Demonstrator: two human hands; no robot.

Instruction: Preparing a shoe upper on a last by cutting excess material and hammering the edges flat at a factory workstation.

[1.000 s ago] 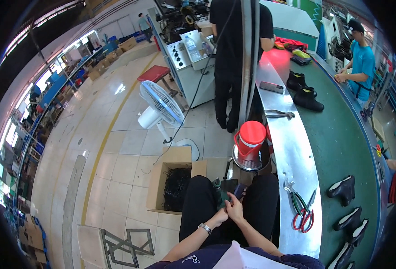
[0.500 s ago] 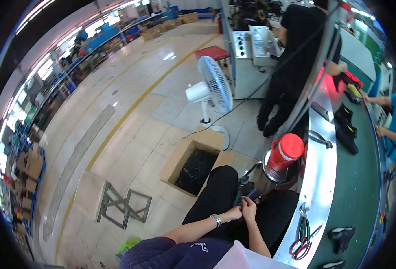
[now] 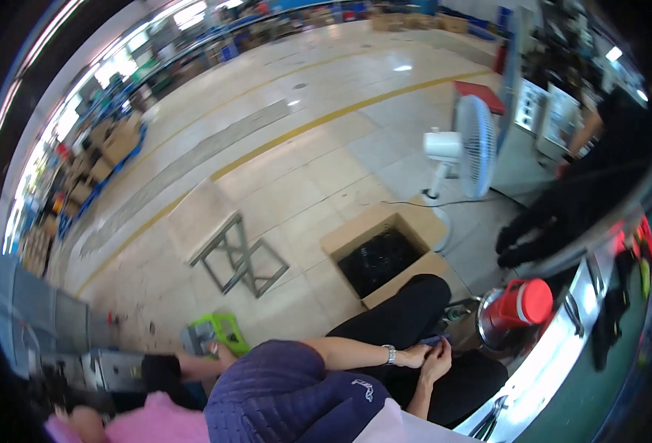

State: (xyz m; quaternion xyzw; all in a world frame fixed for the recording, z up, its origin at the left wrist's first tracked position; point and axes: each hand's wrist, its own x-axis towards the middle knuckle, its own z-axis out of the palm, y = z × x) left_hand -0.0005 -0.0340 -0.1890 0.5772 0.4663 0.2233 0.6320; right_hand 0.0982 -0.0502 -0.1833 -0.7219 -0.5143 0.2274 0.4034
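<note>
My left hand (image 3: 413, 356), with a metal-banded watch (image 3: 390, 355) on its wrist, meets my right hand (image 3: 437, 362) above my lap. Fingers of both hands are closed and pressed together. A small bluish-purple thing (image 3: 432, 341) shows at the fingertips; its kind is too small to tell, and my fingers cover part of it. Just past my hands, by my knee, is a dark green tool-like part (image 3: 455, 313), partly hidden. A red jug with a round lid (image 3: 518, 303) stands to the right of it, on a round metal seat.
An open cardboard box (image 3: 340, 240) holding black plastic lies ahead, with a white fan (image 3: 473, 148) behind it. A folding stool (image 3: 241, 258) stands left. The metal-edged bench (image 3: 540, 384) runs along my right, with pliers (image 3: 573, 316). Another person's hand (image 3: 226, 358) is near a green plastic stool (image 3: 230, 332).
The view has swung left, so box, fan and jug sit farther right. A person in pink has come into view at lower left. My hands remain together over my lap.
</note>
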